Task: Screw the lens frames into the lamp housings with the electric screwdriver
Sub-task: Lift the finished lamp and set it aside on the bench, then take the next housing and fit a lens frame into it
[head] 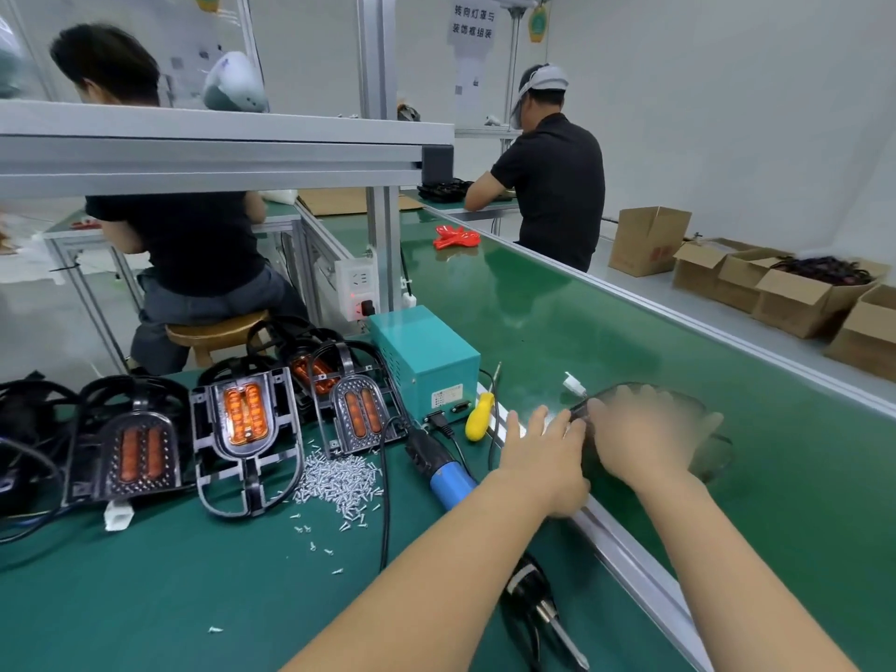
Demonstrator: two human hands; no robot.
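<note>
**Both hands on a lamp unit at the belt's edge**

Right of centre in the frame, both hands meet on a dark lamp unit (649, 429) lying on the green conveyor belt (630, 308), just past the metal rail; the picture is blurred there. The right hand (645, 441) lies over the unit with fingers spread; whether they curl round it cannot be told. The left hand (545, 458) reaches to the unit's near side with fingers fairly straight, and its hold cannot be told either. A white plug (573, 383) sticks out beyond the unit.

The electric screwdriver (439, 465), black with a blue grip, lies unheld on the green table (145, 599) left of the left forearm, its cable running to a teal power box (426, 361); a yellow-handled screwdriver (479, 419) lies by the box. At centre left a heap of small silver screws (339, 482) sits beside three lamp housings with orange lenses (245, 414), (138, 453), (361, 412). Cardboard boxes (795, 293) line the floor at far right.
</note>
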